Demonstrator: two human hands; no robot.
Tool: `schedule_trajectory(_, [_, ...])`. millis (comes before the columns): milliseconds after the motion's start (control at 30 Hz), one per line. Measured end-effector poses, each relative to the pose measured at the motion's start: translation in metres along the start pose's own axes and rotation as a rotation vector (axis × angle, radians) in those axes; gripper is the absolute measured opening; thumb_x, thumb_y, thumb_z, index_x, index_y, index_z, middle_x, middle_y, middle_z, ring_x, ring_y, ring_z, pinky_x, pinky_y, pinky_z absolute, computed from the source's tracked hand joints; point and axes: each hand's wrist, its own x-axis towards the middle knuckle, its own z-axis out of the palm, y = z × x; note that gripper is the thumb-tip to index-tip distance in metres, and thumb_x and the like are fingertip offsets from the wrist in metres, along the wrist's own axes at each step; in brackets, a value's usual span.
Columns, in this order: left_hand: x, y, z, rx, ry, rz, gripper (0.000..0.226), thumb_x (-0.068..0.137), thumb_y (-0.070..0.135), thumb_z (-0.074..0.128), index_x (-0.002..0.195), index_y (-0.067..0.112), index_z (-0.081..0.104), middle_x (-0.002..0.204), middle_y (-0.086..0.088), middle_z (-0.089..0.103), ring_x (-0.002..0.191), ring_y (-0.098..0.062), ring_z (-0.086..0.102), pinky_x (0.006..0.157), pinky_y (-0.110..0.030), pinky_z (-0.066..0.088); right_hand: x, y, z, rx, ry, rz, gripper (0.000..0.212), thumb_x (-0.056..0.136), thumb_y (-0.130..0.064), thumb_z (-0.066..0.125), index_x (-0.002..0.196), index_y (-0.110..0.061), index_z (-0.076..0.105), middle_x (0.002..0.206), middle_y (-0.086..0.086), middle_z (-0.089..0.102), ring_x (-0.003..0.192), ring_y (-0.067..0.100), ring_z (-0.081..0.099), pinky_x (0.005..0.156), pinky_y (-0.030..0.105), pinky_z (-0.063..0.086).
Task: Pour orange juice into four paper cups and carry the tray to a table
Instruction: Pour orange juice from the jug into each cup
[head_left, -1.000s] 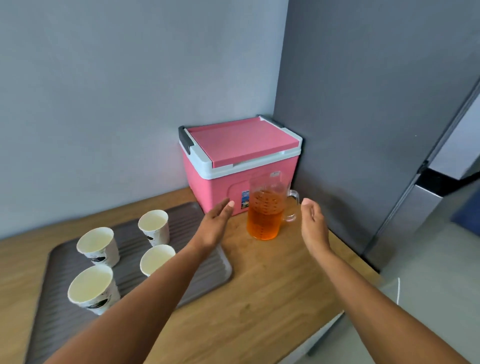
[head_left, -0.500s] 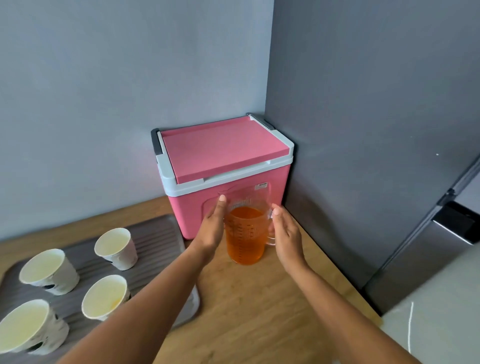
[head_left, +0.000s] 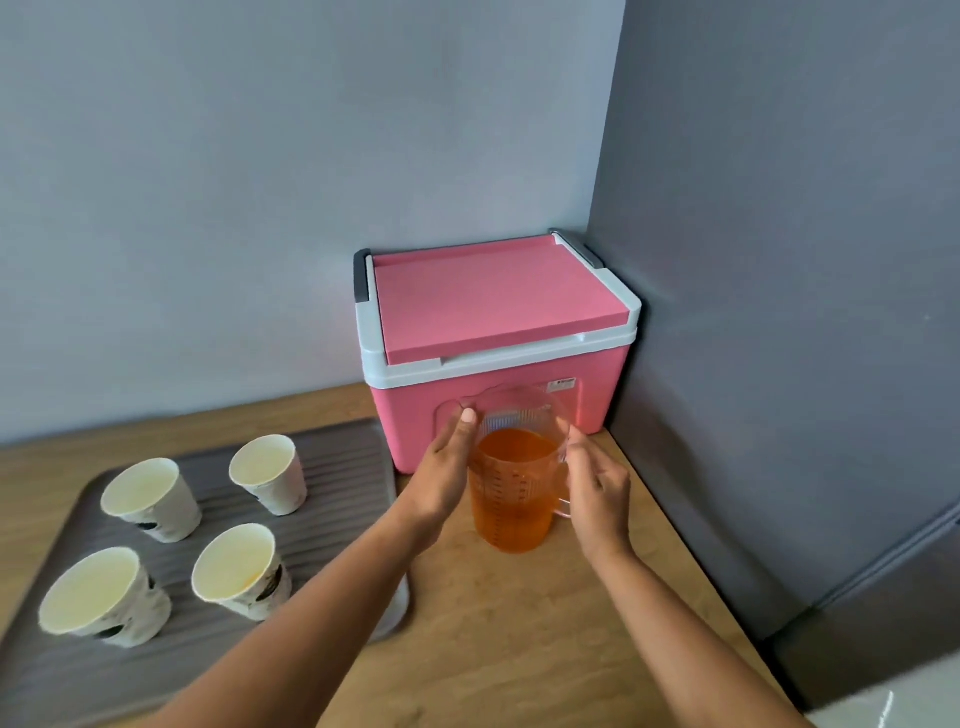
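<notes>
Orange juice jug (head_left: 511, 488) sits between our spread hands (head_left: 447, 467) (head_left: 597, 486), no grip yet; a careless squeeze could slop juice onto the desk (head_left: 519, 623).

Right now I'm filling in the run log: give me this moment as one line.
phase: grasping | left hand, right hand: flanking clear plastic jug of orange juice | four white paper cups on grey ribbed tray: unfilled

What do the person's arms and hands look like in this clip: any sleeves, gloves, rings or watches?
Both forearms are bare as far as the frame shows, with no sleeves in view. The left hand and right hand wear no gloves, and no rings, watch or bracelets show on the visible sides. A short, pale fingernail shows on the left hand. No markings are visible.
</notes>
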Motion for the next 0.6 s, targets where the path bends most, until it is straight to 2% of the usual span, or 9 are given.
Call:
schedule_trajectory(67, [-0.009, -0.003, -0.006, -0.004, 0.021, 0.001, 0.031, 0.096, 0.061, 0.029, 0.121, 0.054, 0.045, 0.117, 0.027, 0.056, 0.122, -0.002, 0.048, 0.102, -0.028, 0.039, -0.002, -0.006, 0.003, -0.011, -0.015, 0.001, 0.027, 0.097, -0.021, 0.051, 0.106, -0.014, 0.075, 0.092, -0.012, 0.073, 0.07, 0.02, 0.06, 0.057, 0.034, 0.05])
schedule_trajectory(133, [-0.022, 0.0, -0.015, -0.019, 0.029, 0.005, 0.024, 0.099, 0.054, 0.028, 0.116, 0.054, 0.044, 0.11, 0.033, 0.057, 0.112, 0.01, 0.052, 0.09, -0.012, 0.042, -0.005, -0.013, 0.007, -0.005, -0.053, -0.011, 0.025, 0.096, -0.017, 0.052, 0.098, -0.016, 0.076, 0.077, -0.019, 0.07, 0.057, 0.01, 0.054, 0.047, 0.024, 0.043])
schedule_trajectory(233, [-0.042, 0.006, -0.03, -0.042, -0.006, 0.026, 0.025, 0.102, 0.044, 0.027, 0.118, 0.052, 0.045, 0.106, 0.04, 0.061, 0.107, 0.02, 0.053, 0.081, -0.004, 0.044, -0.008, -0.029, 0.012, 0.012, -0.117, -0.048, 0.024, 0.095, -0.012, 0.053, 0.093, -0.022, 0.075, 0.046, -0.022, 0.055, 0.036, 0.003, 0.034, 0.036, 0.018, 0.028])
schedule_trajectory(333, [-0.058, 0.003, -0.057, -0.037, -0.008, 0.039, 0.033, 0.101, 0.048, 0.032, 0.132, 0.048, 0.043, 0.125, 0.034, 0.057, 0.121, 0.015, 0.047, 0.097, -0.011, 0.041, -0.01, -0.045, 0.024, 0.021, -0.16, -0.067, 0.023, 0.092, -0.009, 0.056, 0.08, -0.01, 0.076, 0.056, -0.009, 0.061, 0.035, 0.0, 0.037, 0.036, 0.014, 0.03])
schedule_trajectory(400, [-0.068, 0.003, -0.075, 0.054, 0.001, 0.073, 0.054, 0.096, 0.059, 0.036, 0.147, 0.04, 0.033, 0.146, 0.027, 0.04, 0.136, 0.009, 0.033, 0.112, -0.02, 0.029, -0.015, -0.057, 0.036, 0.041, -0.186, -0.068, 0.02, 0.091, -0.008, 0.059, 0.082, -0.002, 0.075, 0.069, -0.003, 0.066, 0.037, -0.003, 0.045, 0.038, 0.009, 0.032])
schedule_trajectory(433, [-0.074, 0.005, -0.083, 0.095, 0.008, 0.086, 0.058, 0.094, 0.06, 0.036, 0.148, 0.039, 0.031, 0.148, 0.029, 0.035, 0.137, 0.011, 0.028, 0.112, -0.017, 0.024, -0.018, -0.063, 0.043, 0.054, -0.195, -0.067, 0.018, 0.091, -0.008, 0.059, 0.086, -0.003, 0.076, 0.069, -0.005, 0.066, 0.038, -0.004, 0.047, 0.039, 0.007, 0.032])
schedule_trajectory(500, [-0.082, 0.007, -0.101, 0.136, 0.022, 0.106, 0.054, 0.093, 0.058, 0.037, 0.144, 0.042, 0.034, 0.141, 0.037, 0.036, 0.13, 0.021, 0.028, 0.104, -0.004, 0.024, -0.024, -0.073, 0.056, 0.088, -0.207, -0.059, 0.016, 0.09, -0.006, 0.06, 0.088, -0.005, 0.076, 0.058, -0.013, 0.063, 0.039, -0.005, 0.05, 0.039, 0.006, 0.034])
schedule_trajectory(533, [-0.086, 0.009, -0.109, 0.153, 0.027, 0.112, 0.051, 0.093, 0.059, 0.038, 0.142, 0.044, 0.033, 0.141, 0.035, 0.037, 0.13, 0.021, 0.029, 0.105, -0.005, 0.025, -0.029, -0.076, 0.063, 0.105, -0.217, -0.052, 0.016, 0.09, -0.004, 0.06, 0.087, -0.002, 0.075, 0.051, -0.014, 0.062, 0.039, -0.006, 0.051, 0.039, 0.006, 0.034])
schedule_trajectory(600, [-0.095, 0.008, -0.128, 0.211, 0.033, 0.131, 0.063, 0.09, 0.064, 0.042, 0.146, 0.039, 0.03, 0.151, 0.024, 0.033, 0.137, 0.012, 0.026, 0.113, -0.016, 0.023, -0.037, -0.084, 0.077, 0.123, -0.241, -0.04, 0.016, 0.091, -0.002, 0.059, 0.089, 0.005, 0.073, 0.04, -0.015, 0.056, 0.036, -0.005, 0.05, 0.039, 0.005, 0.035])
